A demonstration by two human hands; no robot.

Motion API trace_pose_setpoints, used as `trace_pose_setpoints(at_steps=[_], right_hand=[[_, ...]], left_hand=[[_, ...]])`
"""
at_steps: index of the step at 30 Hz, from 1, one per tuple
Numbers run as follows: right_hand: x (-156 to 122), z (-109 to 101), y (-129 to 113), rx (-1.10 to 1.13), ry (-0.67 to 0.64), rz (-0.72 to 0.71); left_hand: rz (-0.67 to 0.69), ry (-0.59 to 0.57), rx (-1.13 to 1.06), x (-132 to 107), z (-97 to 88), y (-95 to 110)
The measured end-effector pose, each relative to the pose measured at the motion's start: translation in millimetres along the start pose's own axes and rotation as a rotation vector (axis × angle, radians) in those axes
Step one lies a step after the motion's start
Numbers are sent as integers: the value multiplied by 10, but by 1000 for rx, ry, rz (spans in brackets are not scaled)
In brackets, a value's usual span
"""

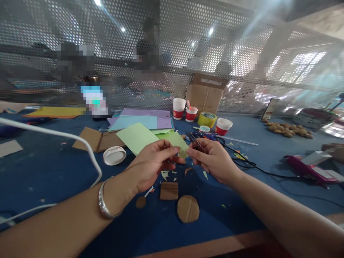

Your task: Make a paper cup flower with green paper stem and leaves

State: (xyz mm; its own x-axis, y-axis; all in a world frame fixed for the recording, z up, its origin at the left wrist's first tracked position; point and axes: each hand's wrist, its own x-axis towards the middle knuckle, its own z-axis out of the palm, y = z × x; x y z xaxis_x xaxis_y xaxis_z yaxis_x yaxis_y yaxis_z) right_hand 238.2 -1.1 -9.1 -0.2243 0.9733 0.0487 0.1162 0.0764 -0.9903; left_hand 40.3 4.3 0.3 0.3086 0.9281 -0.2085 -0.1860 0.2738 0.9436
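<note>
Both hands meet above the blue-covered table (53, 168), near its front edge. The left hand (150, 163), a metal bangle (104, 205) on its wrist, pinches a small piece of green paper (179, 144) between thumb and fingertips. The right hand (215, 161) has its fingers curled around what looks like a small pair of scissors (195, 141), blades pointing away, its thumb touching the paper's right edge. Just below the hands lie a cardboard square (169, 190), a creased cardboard disc (188, 208) and a smaller disc (141, 202), with paper snippets (164, 175) scattered around. A white lid (114, 155) sits to the left, and red-and-white paper cups (179, 108) and a yellow tape roll (207, 119) stand farther back.
</note>
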Motion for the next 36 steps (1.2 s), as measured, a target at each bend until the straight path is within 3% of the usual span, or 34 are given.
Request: trace_pose_setpoints(at_steps=[6,14,26,36], right_hand=[[34,2,33,-55,3,-28],[19,-34,90,-49,69,-85],[10,-60,143,-198,-28,-125],[-38,-25,44,-221,-112,-145]], left_hand=[[21,27,23,38,11,-13],[199,196,-66,93,-20,-4],[188,156,-142,95,-43,-32],[129,57,-141,46,18,-40]])
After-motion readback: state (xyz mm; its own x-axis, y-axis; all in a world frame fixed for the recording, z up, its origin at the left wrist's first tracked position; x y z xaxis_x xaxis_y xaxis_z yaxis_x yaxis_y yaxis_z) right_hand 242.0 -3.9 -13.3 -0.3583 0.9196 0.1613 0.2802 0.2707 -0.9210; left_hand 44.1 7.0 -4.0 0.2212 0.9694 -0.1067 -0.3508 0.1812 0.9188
